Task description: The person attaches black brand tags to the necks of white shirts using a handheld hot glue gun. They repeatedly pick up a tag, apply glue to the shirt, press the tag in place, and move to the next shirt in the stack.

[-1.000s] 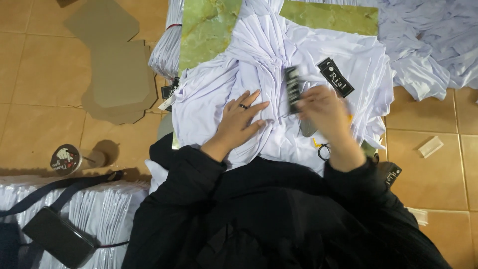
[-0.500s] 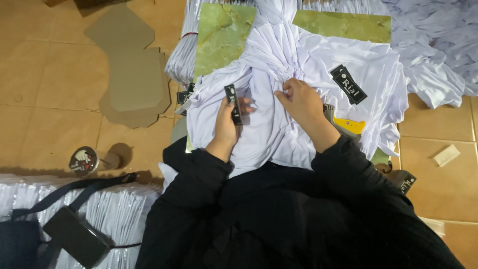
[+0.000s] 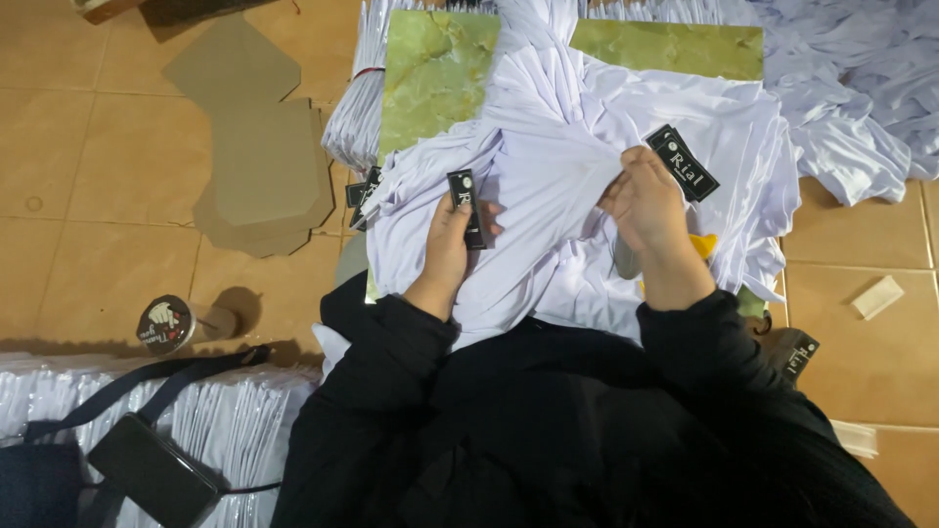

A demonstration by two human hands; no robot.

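While gripping: tag (image 3: 466, 207), left hand (image 3: 445, 249)

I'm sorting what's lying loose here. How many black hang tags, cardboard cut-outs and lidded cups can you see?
Black hang tags: 4 (one in the left hand at, one by the right hand at)
Cardboard cut-outs: 1 stack
Lidded cups: 1
Total: 6

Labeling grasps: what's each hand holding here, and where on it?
Left hand pinches a black hang tag by its lower half. Right hand grips a bunched fold of the white garment.
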